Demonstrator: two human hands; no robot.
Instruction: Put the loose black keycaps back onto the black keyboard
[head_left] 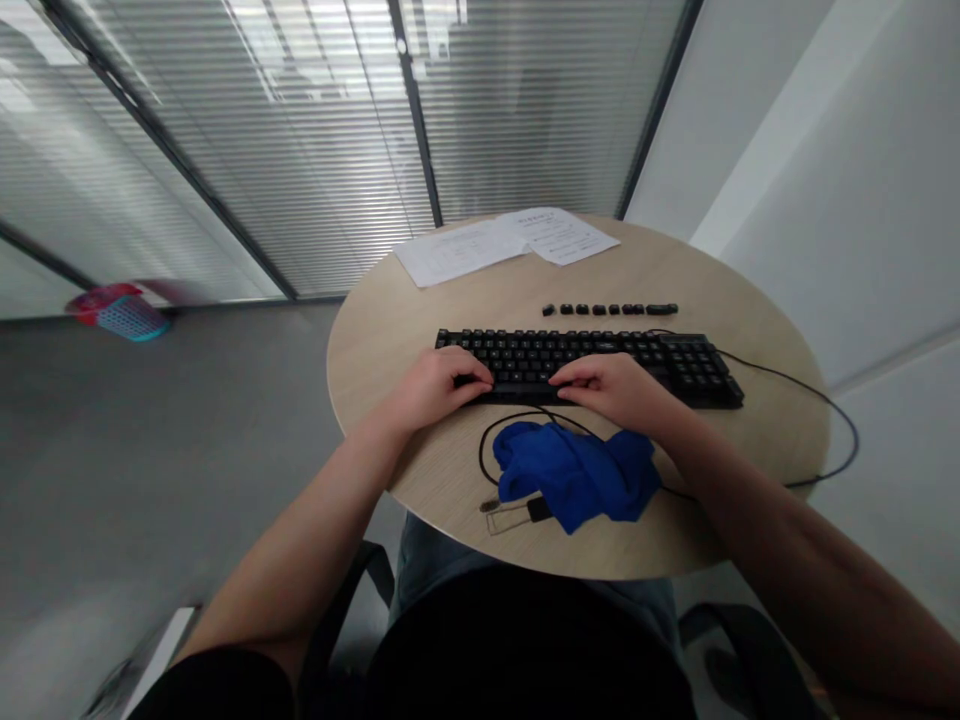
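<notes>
Black and wired, the keyboard (pixel 592 365) lay across the middle of the round wooden desk (pixel 390 330), and you had both hands on its near edge. Your left hand (pixel 435 388) rested on the left part of the bottom row, fingers curled down onto the keys; your right hand (pixel 611 388) sat close beside it on the middle part, fingers bent the same way, thumb tucked along the front edge. Neither hand gripped anything: they pressed on the keyboard, fingers loosely bent.

Just behind the keyboard, a short row of loose black keycaps (pixel 609 309) lay in a line on the desk, apart from it. Nearer to you, a crumpled blue cloth (pixel 574 470) lay just in front of your hands, with a small wire tool (pixel 514 512) at its left edge. The keyboard's cable (pixel 832 410) looped off the right side and came round under the cloth. Two white paper sheets (pixel 506 243) lay at the far edge of the desk, well apart from your hands.
</notes>
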